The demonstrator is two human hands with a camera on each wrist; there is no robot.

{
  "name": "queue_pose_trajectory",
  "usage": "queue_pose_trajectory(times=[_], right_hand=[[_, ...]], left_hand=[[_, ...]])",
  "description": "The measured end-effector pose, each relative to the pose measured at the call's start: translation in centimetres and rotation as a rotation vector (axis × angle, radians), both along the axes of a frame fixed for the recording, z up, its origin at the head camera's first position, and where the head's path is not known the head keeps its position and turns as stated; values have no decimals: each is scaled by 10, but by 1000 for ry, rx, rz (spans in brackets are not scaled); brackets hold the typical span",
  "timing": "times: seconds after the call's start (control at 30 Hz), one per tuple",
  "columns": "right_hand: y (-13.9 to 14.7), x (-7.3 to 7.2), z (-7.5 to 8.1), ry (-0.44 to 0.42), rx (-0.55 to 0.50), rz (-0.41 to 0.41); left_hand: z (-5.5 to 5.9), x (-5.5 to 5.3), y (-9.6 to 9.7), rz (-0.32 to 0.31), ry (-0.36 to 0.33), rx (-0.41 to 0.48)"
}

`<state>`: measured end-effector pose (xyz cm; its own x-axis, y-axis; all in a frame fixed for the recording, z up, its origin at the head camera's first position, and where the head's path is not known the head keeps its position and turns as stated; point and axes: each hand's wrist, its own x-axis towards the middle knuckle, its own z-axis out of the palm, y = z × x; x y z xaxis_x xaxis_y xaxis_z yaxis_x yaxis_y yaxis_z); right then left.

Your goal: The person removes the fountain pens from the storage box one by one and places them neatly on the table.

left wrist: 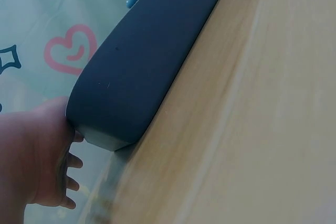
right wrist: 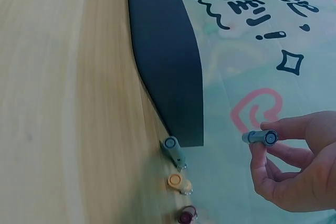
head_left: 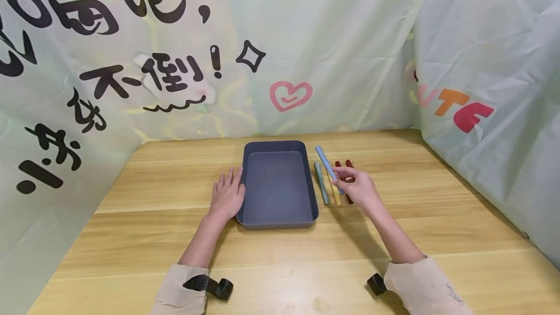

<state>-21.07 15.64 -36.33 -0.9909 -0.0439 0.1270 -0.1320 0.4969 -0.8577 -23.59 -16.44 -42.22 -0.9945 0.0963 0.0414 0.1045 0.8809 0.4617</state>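
Observation:
A dark grey rectangular tray point(head_left: 280, 225) lies on the wooden table. My left hand point(head_left: 227, 196) touches its left wall with the fingers extended; in the left wrist view the same hand point(left wrist: 39, 156) is at the tray's near corner. To the right of the tray my right hand point(head_left: 359, 189) pinches a light blue pen point(head_left: 324, 158) between thumb and fingers, tilted and raised above the table. Beneath and beside that hand lie a teal pen point(head_left: 321, 186), a yellow pen point(head_left: 337, 198) and two dark red pens point(head_left: 349, 164), partly covered by the hand.
The light wooden table point(head_left: 280, 271) extends around the tray. A printed cloth point(head_left: 350, 62) with writing and a pink heart hangs behind it and along both sides. Black straps with small cameras point(head_left: 224, 288) sit at both sleeves.

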Motion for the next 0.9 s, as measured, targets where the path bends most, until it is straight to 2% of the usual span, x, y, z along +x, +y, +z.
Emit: queue_pose_trajectory(times=[0.37,0.7,0.9], right_hand=[[17,1,0,-37,9,-34],[38,0,-6,-17,32,-53],[48,-1,-9,-35,42,-76]], left_hand=[[1,1,0,0,5,-1],[2,1,1,1,6,-1],[3,2,1,-2,0,5]])
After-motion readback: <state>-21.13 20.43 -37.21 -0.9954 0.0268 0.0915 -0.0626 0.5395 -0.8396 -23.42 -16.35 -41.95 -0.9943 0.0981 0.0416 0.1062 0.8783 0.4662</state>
